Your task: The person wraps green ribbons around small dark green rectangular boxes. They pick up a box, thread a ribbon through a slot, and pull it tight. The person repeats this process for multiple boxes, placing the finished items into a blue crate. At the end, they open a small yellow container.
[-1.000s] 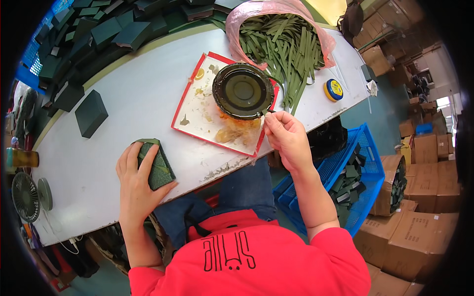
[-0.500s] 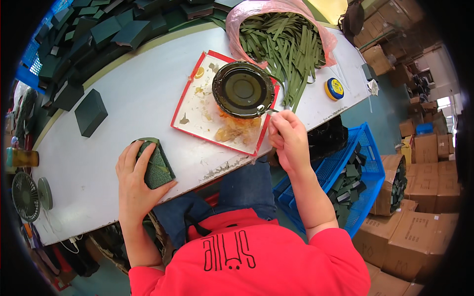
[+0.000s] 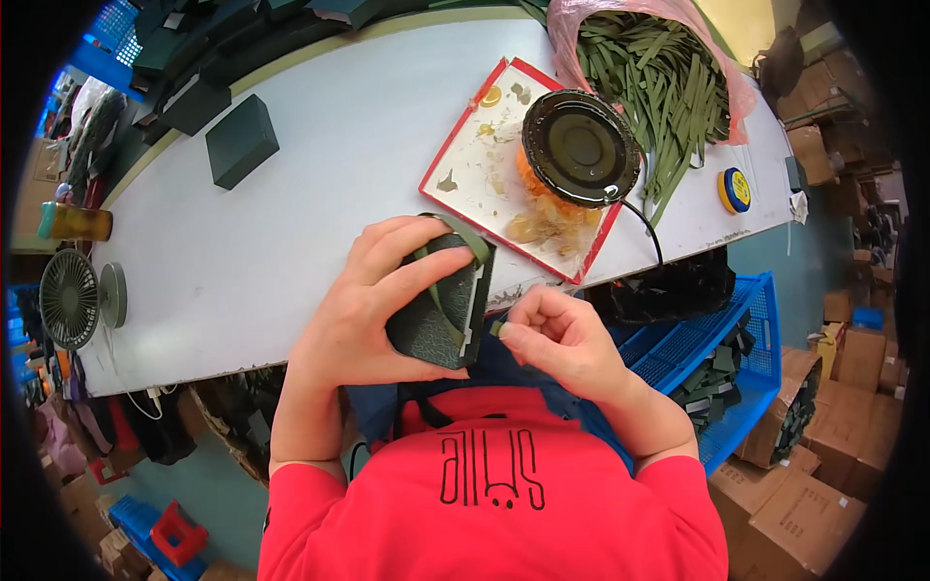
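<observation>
While the dark green box (image 3: 441,305) is sitting at the near edge of the white surface (image 3: 291,223), the left hand (image 3: 373,305) is clamping around it, fingers spread over its top and thumb curling underneath. A green ribbon strip (image 3: 453,254) is running across the box's face and over its far corner, just under the left fingers (image 3: 426,276). The right hand (image 3: 562,339) is hovering just beside the box's right side, its fingertips pressed together and pinching the ribbon's loose end (image 3: 497,329) (only a small bit of it is showing).

Beyond the right hand, a red-rimmed tray (image 3: 484,165) is lying on the surface, smeared with yellowish glue. A round black pot (image 3: 579,145) is standing on the tray's far right part, with a black cord (image 3: 644,228) trailing from it over the surface's edge. Farther out still, a pink bag (image 3: 736,92) is spilling a heap of green ribbon strips (image 3: 659,87), and a small yellow and blue disc (image 3: 734,189) is lying to its right.

Beyond the left hand, another dark green box (image 3: 242,140) is resting alone, with more dark boxes (image 3: 194,58) crowding the far edge. Off to the left of that hand, a small fan (image 3: 73,300) is standing at the surface's end. Below the right hand, a blue crate (image 3: 746,349) is sitting beside cardboard cartons (image 3: 823,465).
</observation>
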Motion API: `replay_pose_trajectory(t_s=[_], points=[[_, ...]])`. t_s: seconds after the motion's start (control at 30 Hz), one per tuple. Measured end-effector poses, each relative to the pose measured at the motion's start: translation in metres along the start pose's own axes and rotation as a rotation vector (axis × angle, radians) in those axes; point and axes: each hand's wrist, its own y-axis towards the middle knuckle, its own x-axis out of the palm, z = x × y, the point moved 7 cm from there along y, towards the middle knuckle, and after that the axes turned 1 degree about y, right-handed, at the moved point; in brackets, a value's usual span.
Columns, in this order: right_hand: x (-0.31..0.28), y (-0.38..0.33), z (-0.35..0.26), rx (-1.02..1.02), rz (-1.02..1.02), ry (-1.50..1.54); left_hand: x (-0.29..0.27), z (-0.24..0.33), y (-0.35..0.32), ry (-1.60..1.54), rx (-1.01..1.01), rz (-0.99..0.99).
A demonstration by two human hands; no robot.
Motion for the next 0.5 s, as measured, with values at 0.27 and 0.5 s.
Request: replay_pose_trajectory(t_s=[0.27, 0.5], points=[[0.011, 0.005, 0.013, 0.117, -0.051, -0.033, 0.001, 0.004, 0.002, -0.041, 0.005, 0.001], [0.013, 0.007, 0.016, 0.164, -0.057, -0.072, 0.002, 0.005, 0.002, -0.037, 0.018, -0.011]])
